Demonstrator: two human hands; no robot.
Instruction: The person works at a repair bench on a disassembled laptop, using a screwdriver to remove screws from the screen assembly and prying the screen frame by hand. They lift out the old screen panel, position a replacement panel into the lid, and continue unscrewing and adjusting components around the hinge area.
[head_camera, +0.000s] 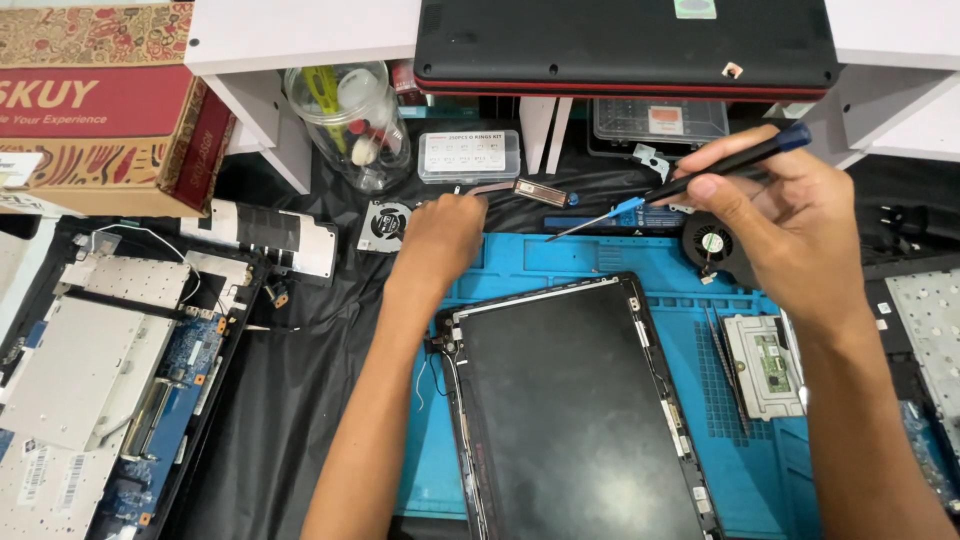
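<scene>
On the bench, near to far:

Screen panel (575, 400): 1, dark glass in thin black frame, flat on blue work mat (560, 258), lying btwn the two forearms, below both hands.

Mat: 1, blue, ridged; panel covers its middle.

Touchpad board (765, 365): 1, grey w/ small green part, on mat just under right wrist.

Open laptop base (110, 370): 1, far to the left of left arm, silver shields + blue board showing.

Right hand (790, 215): fingers curled tight, thumb + forefinger pinching 1 screwdriver (690, 185); black shaft, blue cap, blue collar, tip pointing left toward left hand, held in air above mat's far edge.

Left hand (440, 235): knuckles up, fingers bent down past mat's far edge; fingertips at 1 copper heat pipe (505, 188). Whether they pinch it or just touch: cannot tell, fingertips hidden.

Fans: 2. Small grey one (384, 222) just beside left hand's left side; black round one (712, 245) right under right hand.

Small-parts box (468, 155): 1, clear, w/ dividers, just beyond left hand.

Clear jar (350, 120): 1, tilted, odds + ends inside, beyond and left of left hand.

Closed laptop (625, 45): 1, black w/ red edge, on white shelf, farthest from both hands.

Cardboard box (100, 110): 1, red + patterned, far left back.
</scene>
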